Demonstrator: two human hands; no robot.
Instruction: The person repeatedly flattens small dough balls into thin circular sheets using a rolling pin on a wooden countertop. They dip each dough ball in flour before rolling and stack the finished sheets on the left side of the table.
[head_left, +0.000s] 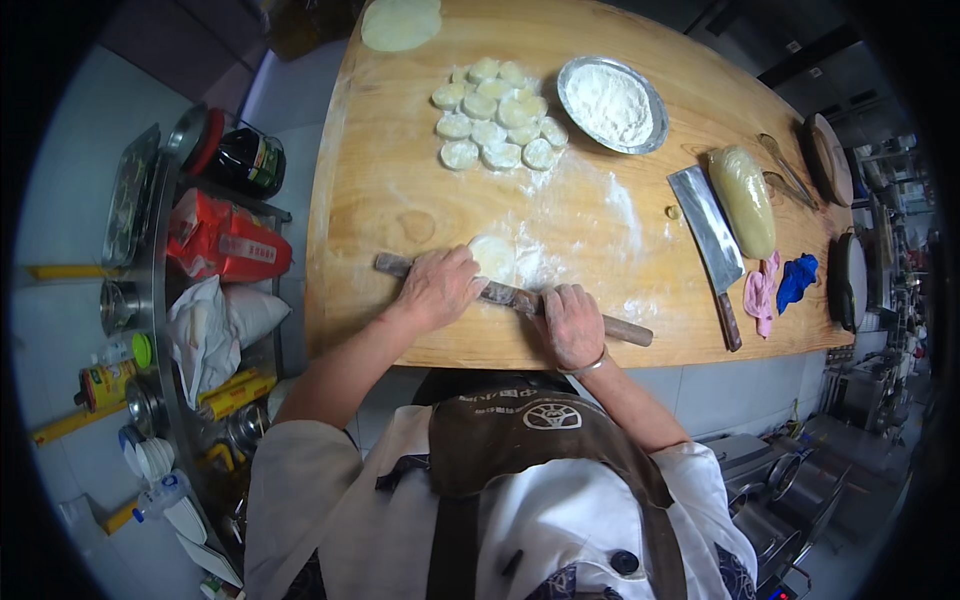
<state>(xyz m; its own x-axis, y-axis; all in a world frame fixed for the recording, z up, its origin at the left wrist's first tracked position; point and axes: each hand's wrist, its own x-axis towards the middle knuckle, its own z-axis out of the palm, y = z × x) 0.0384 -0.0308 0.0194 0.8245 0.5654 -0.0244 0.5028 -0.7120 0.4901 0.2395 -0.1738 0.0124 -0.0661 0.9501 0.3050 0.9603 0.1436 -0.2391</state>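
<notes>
A wooden rolling pin (510, 295) lies across the floured wooden table, tilted down to the right. My left hand (442, 289) grips its left part and my right hand (572, 324) holds it right of the middle. Just beyond the pin, beside my left fingers, is a small flat round of dough (493, 257). Farther up the table sit several floured dough discs (489, 133) in a cluster. A metal bowl (660, 124) of white flour (609, 103) stands to their right. At the far left edge lies a wide rolled dough sheet (401, 24).
To the right lie a cleaver (709, 229), a long dough log (742, 202) that looks wrapped in film, a pink cloth (761, 294) and a blue crumpled item (796, 281). A metal shelf (161, 247) with bags, bottles and dishes stands left of the table.
</notes>
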